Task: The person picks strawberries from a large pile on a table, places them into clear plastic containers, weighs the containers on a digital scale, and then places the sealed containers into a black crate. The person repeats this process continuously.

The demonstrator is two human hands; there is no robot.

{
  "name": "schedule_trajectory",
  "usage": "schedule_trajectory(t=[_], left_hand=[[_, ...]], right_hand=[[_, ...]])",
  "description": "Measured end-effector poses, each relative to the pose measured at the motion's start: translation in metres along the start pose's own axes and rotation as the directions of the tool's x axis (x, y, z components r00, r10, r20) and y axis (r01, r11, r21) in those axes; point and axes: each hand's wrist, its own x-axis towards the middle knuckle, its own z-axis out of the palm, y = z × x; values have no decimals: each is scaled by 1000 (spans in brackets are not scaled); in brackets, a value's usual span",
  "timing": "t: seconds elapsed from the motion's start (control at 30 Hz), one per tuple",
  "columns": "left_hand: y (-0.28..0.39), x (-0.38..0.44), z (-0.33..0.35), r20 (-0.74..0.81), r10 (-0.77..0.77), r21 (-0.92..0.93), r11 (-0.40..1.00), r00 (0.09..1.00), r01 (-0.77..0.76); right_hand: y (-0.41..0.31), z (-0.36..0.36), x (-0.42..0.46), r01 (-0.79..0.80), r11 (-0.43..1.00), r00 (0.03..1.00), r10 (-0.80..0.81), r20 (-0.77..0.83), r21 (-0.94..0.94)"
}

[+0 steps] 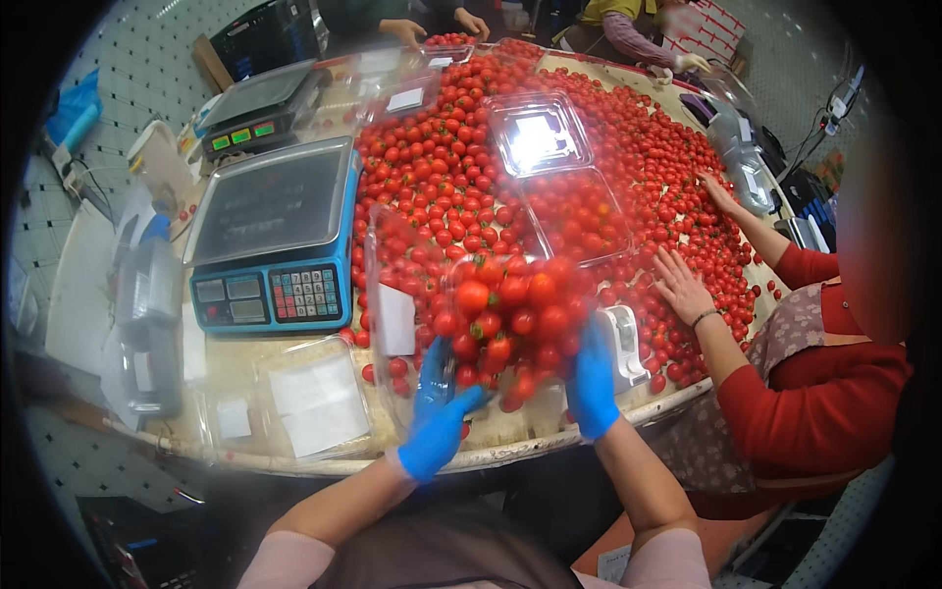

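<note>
My left hand point(439, 420) and my right hand point(591, 379), both in blue gloves, hold a clear plastic clamshell box heaped with cherry tomatoes point(508, 316) from its two sides. The box's transparent lid point(395, 316) stands raised at the left, with a white paper pad in it. Beyond lies another clamshell, its bottom point(581, 213) with tomatoes behind the clear plastic and its shiny lid point(541, 134) folded back. Loose cherry tomatoes point(456, 191) cover the middle of the table. A white tape dispenser point(622, 346) stands just right of my right hand.
A blue weighing scale point(272, 235) stands at the left, a second scale point(257, 107) behind it. An open clamshell with a white pad point(320, 401) lies near the front edge point(368, 465). Stacked clamshells point(147, 331) stand far left. A co-worker's hands point(684, 287) touch tomatoes at right; other people work across the table.
</note>
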Motion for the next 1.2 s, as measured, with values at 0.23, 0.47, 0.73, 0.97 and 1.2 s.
schedule_trajectory(t=[0.23, 0.47, 0.73, 0.97, 1.2], left_hand=[[-5, -9, -10, 3, -25, 115, 993, 1000, 24], [-3, 7, -8, 98, -72, -207, 974, 993, 92], [1, 27, -1, 52, 188, 146, 970, 981, -194], [1, 14, -12, 47, -48, -97, 994, 998, 52], [-1, 21, -14, 36, 52, 25, 998, 998, -53]], right_hand=[[22, 3, -9, -60, 986, 998, 61, 0, 156], [54, -16, 12, -55, 997, 996, 58, -65, 44], [5, 7, 22, 77, 996, 997, -78, 14, 32], [10, 12, 16, -21, 993, 1000, 20, 6, 114], [18, 16, 16, 83, 985, 997, -83, -7, 151]])
